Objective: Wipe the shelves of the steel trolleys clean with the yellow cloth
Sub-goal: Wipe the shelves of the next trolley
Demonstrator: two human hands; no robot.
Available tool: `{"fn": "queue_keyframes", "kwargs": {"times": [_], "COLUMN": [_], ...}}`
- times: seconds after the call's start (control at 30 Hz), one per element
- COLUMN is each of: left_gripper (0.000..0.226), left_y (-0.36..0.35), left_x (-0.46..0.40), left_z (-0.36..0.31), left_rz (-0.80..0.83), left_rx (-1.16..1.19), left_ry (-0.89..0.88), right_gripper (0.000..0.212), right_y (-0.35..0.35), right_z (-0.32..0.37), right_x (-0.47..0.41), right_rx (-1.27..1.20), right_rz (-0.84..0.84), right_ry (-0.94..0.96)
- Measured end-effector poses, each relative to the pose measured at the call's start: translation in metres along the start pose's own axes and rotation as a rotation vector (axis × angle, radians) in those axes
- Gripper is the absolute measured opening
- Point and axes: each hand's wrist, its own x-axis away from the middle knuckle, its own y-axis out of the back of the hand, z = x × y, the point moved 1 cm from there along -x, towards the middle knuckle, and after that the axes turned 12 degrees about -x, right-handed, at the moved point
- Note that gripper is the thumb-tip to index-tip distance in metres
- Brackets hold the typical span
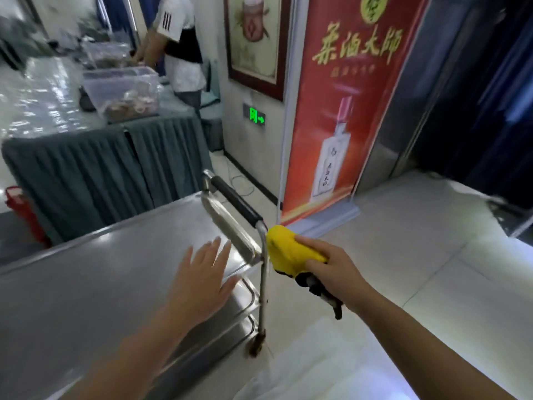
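Observation:
A steel trolley fills the lower left; its bare top shelf [86, 269] gleams, and lower shelves show under the right corner. My left hand [202, 281] lies flat with straight fingers on the top shelf near its right end. My right hand [334, 269] grips the bunched yellow cloth [285, 249] just right of the trolley's upright post, below the black-padded handle [233, 200]. A dark object also hangs from that hand beneath the cloth; I cannot tell what it is.
A red standing banner [340, 111] is close behind the trolley's handle end. A table with a grey-green skirt [95, 168] carries clear plastic boxes [124, 88], and a person stands behind it. Pale tiled floor [418, 255] spreads to the right. A red object [17, 203] sits at far left.

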Motion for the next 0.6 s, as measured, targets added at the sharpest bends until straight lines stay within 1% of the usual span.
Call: {"fn": "queue_keyframes", "kwargs": {"times": [0.13,0.27,0.33,0.4,0.5,0.6], "left_gripper": [0.083,0.087,0.083,0.082,0.084,0.088], "left_y": [0.027,0.023,0.012,-0.002,-0.023,-0.040], "left_x": [-0.059,-0.128,-0.166,-0.206,-0.269,-0.320], "left_z": [-0.019,-0.032,-0.035,-0.035,-0.033,-0.034], "left_rz": [-0.041,-0.064,-0.047,-0.058,-0.037,-0.006], "left_rx": [-0.021,-0.045,-0.074,-0.086,-0.074,-0.051], "left_ry": [-0.077,-0.158,-0.174,-0.168,-0.154,-0.142], "right_gripper": [0.054,0.056,0.057,0.057,0.058,0.058], "right_y": [0.042,0.078,0.096,0.111,0.130,0.146], "right_z": [0.019,0.015,0.009,0.003,-0.005,-0.012], "right_x": [-0.020,-0.059,-0.088,-0.123,-0.182,-0.234], "right_rx": [-0.011,0.014,0.062,0.165,0.391,0.544], "right_rz": [-0.112,-0.189,-0.201,-0.199,-0.183,-0.111], "right_ry": [0.077,0.114,0.130,0.168,0.241,0.252]}}
